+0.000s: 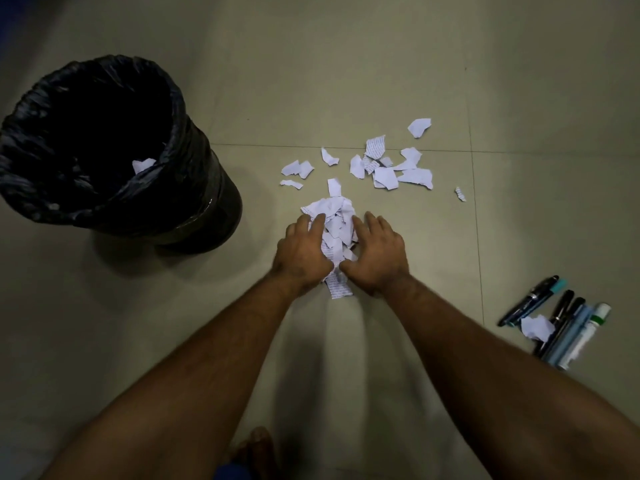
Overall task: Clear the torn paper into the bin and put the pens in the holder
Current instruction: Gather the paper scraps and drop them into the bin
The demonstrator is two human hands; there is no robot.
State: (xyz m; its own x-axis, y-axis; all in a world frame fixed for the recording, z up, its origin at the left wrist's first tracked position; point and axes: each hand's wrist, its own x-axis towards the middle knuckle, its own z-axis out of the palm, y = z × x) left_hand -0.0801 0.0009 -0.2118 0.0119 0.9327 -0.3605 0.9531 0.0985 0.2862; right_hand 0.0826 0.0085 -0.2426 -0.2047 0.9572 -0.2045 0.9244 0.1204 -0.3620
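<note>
Pale tiled floor (346,81) seen from above, crossed by thin grout lines; both bare forearms reach forward from the lower edge of the view. Left hand (301,251) and right hand (375,252) lie side by side on the floor, palms down, fingers nearly straight and spread, pressing from either side against a heap of torn paper (334,220); the heap sits between the two hands and spills beyond the fingertips, with one printed strip (337,287) showing between the wrists; neither hand is plainly curled round the heap. Loose scraps (388,168) lie scattered on the floor beyond the heap, the farthest white piece (419,127) up and to the right, one small piece (460,194) apart at the right. Bin (104,150) stands at the left, well apart from the hands, lined with a black bag folded over its rim; one white scrap (143,165) rests inside it. Pens (557,320), several dark ones and a pale marker with a green band, lie in a loose row on the floor at the lower right, with another paper scrap (536,327) resting on them.
</note>
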